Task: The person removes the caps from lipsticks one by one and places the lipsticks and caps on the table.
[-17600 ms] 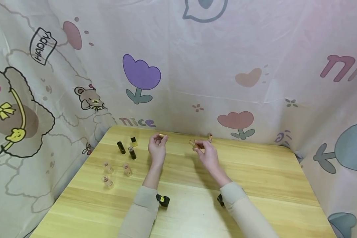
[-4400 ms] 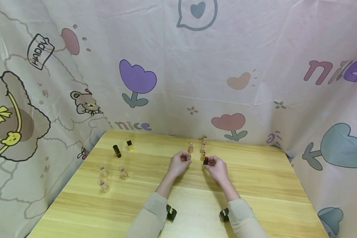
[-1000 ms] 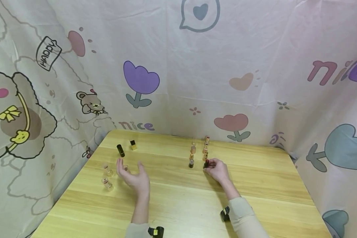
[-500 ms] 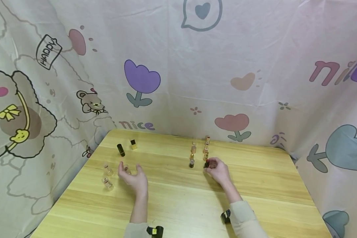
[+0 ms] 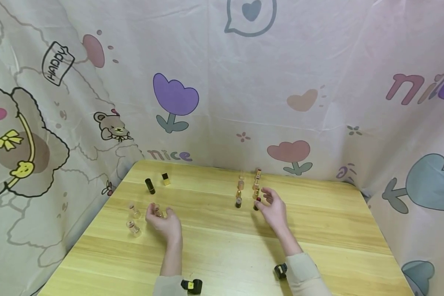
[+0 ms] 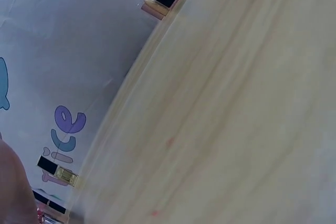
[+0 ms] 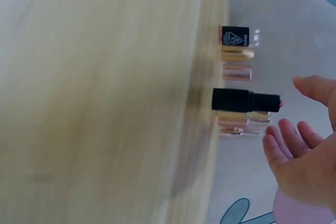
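My right hand (image 5: 275, 210) is spread beside an uncapped black lipstick (image 7: 231, 100) that stands upright on the table. In the right wrist view its thumb and fingers are apart, with a gap to the lipstick. My left hand (image 5: 166, 224) is around a pinkish lipstick with a clear cap (image 5: 157, 210), fingers on one side and thumb on the other. In the head view a gap shows between that thumb and the lipstick. Only part of the left hand (image 6: 14, 187) enters the left wrist view, at the left edge.
Left of my left hand stand two more clear-capped lipsticks (image 5: 134, 210). Behind are a black lipstick tube (image 5: 150, 186) and a black-and-gold one (image 5: 165, 179). Removed caps, including a dark cap (image 5: 238, 202), line up left of a row of uncapped lipsticks (image 5: 257, 183). A printed curtain (image 5: 225, 82) hangs behind.
My right hand has let go of the black lipstick, leaving it standing. My left hand has lowered around the pinkish lipstick. Earlier, it set the dark cap down in the cap row.
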The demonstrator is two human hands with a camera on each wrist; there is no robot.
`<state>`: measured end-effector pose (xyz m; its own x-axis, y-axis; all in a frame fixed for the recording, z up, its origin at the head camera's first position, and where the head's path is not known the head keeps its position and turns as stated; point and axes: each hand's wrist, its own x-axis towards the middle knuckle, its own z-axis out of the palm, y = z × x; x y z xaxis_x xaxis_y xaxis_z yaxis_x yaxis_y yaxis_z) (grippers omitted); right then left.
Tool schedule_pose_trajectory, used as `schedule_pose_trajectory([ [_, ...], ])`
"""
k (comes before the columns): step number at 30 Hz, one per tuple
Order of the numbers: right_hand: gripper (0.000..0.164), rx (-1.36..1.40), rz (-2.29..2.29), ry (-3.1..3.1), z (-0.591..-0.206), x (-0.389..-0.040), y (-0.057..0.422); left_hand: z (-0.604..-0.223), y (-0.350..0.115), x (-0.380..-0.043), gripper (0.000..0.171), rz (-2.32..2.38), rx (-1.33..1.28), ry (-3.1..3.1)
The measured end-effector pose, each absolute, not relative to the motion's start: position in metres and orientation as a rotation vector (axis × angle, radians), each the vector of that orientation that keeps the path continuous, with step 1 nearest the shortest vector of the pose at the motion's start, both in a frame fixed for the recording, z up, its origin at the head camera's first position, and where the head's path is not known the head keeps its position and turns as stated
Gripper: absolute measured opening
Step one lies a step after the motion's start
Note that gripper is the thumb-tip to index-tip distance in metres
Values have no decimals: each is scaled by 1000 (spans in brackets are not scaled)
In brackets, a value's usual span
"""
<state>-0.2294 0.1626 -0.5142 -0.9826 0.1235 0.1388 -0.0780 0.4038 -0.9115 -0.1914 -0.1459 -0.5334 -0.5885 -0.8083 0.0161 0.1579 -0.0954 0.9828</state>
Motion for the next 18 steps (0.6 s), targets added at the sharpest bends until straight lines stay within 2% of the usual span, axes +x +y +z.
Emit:
schedule_pose_trajectory([
  [18,53,131,1661,-2331,-491,-217,127,-536,-153,-195,40,-1773,817,-1459],
])
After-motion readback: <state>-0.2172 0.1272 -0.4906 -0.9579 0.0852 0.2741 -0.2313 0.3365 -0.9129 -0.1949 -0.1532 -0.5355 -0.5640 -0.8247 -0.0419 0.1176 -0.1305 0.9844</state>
